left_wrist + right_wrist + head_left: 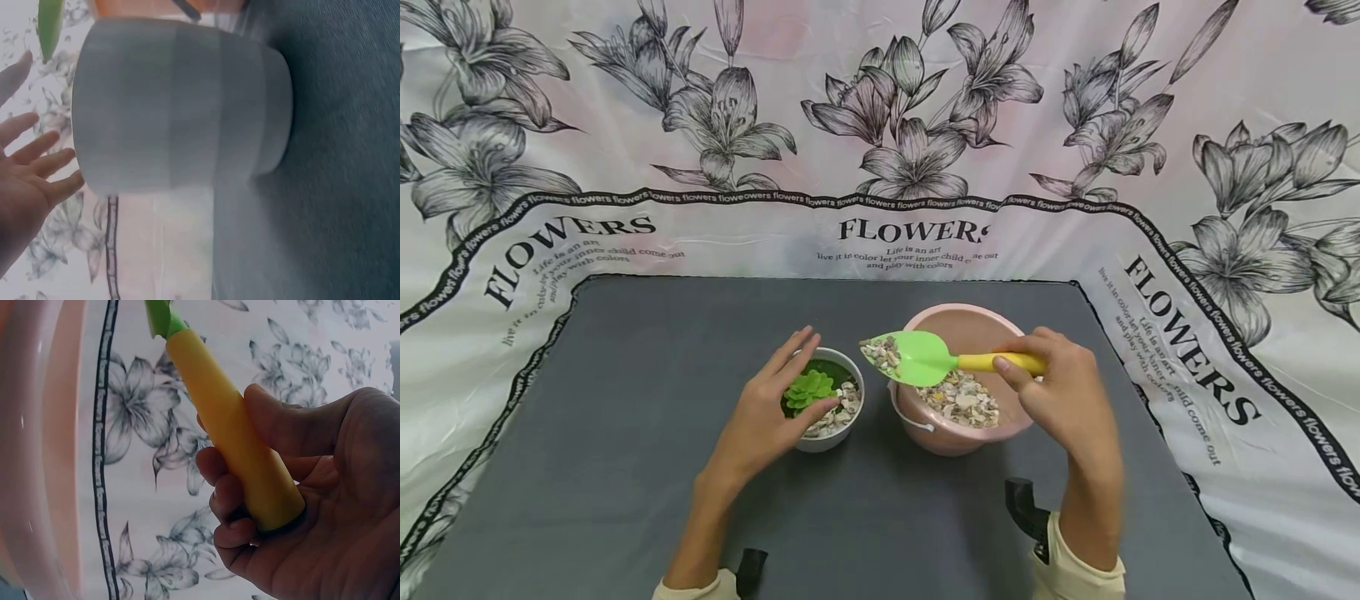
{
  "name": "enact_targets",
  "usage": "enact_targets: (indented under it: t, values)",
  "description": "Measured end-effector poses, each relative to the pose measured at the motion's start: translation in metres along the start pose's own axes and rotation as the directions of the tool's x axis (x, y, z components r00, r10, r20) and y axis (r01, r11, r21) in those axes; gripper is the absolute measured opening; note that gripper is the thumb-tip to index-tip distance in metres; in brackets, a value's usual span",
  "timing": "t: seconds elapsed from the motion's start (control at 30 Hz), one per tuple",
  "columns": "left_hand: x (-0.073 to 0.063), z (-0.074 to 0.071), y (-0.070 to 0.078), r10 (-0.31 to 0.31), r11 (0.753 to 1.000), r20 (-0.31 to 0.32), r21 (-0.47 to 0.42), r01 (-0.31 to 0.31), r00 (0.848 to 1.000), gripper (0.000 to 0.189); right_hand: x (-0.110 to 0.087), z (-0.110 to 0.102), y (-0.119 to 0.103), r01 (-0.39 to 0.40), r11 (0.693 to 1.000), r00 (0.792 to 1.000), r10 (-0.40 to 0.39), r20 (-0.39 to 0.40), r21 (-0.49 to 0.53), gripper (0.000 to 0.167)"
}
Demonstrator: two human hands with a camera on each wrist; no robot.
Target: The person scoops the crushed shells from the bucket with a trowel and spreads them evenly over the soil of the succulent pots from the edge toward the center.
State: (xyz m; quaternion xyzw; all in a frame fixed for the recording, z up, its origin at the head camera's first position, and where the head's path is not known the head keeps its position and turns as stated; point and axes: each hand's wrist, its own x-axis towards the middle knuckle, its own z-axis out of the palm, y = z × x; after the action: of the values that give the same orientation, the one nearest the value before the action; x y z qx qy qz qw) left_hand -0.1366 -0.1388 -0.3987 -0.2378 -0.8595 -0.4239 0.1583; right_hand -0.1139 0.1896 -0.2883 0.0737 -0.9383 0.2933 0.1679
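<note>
My right hand grips the yellow handle of a small trowel with a green blade. Pebbles lie on the blade's tip, and the blade is over the left rim of a pink bucket. In the right wrist view, fingers and thumb wrap the handle. My left hand is spread, fingers nearly straight, over the left side of a white pot. The pot holds a green succulent and pale stones on its right side. The left wrist view shows the pot's ribbed outer wall.
More pebbles fill the bottom of the pink bucket, whose white wire handle hangs at its left front. Both containers stand on a dark grey tabletop. A flower-printed cloth borders it at the back and sides.
</note>
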Motion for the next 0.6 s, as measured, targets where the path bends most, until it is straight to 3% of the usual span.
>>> enact_targets:
  t: [0.33, 0.47, 0.6]
  values:
    - [-0.013, -0.012, -0.017, -0.109, 0.994, 0.053, 0.012, 0.109, 0.993, 0.097, 0.008, 0.016, -0.012, -0.002, 0.998, 0.999, -0.001, 0.054, 0.058, 0.010]
    - [-0.017, -0.015, -0.027, -0.175, 0.984, 0.081, -0.001, 0.176, 0.981, 0.110, 0.011, 0.027, -0.018, -0.006, 0.998, 0.997, 0.002, 0.072, 0.062, 0.009]
    - [-0.021, -0.014, -0.037, -0.223, 0.970, 0.121, -0.074, 0.233, 0.967, 0.122, 0.014, 0.042, -0.023, 0.031, 0.997, 0.996, -0.036, 0.078, 0.063, 0.008]
